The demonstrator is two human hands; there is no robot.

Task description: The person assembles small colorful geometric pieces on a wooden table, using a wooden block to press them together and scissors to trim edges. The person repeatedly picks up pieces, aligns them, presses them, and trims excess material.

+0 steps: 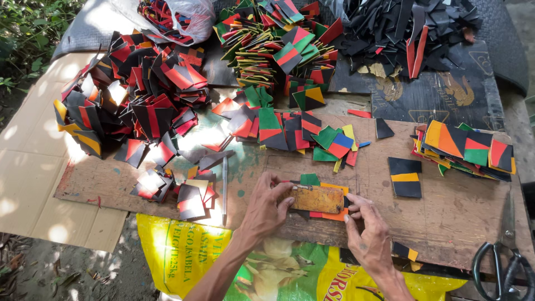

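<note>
Two bare hands meet over a small yellowish-brown rectangular block (316,199) lying flat on the worn wooden board counter (446,212), near its front edge. The left hand (266,209) presses on the block's left end, its fingers (285,202) together and curled around a thin pen-like tool (292,183) whose tip runs along the block's upper edge. The right hand (365,231) steadies the right end, fingers (350,207) bent and bearing down on the block's lower right corner. Under the block lies a stack of flat coloured pieces, with an orange sheet (334,215) showing along the bottom and a green square piece (310,179) peeking out above.

Just left of the hands, a slim grey pen (224,187) lies on the counter. To the right sit a black square piece with a yellow stripe (405,177) and, farther on, a neat stack of orange, green, red and black patches (465,149). A big loose heap of black, red and yellow folded pieces (134,100) fills the upper left, a pile of green, red and black pieces (278,42) the top middle, and black scraps (412,25) the upper right. Black-handled scissors (504,267) rest at the lower right corner. A yellow and green printed sack (184,251) hangs below the counter's front edge.
</note>
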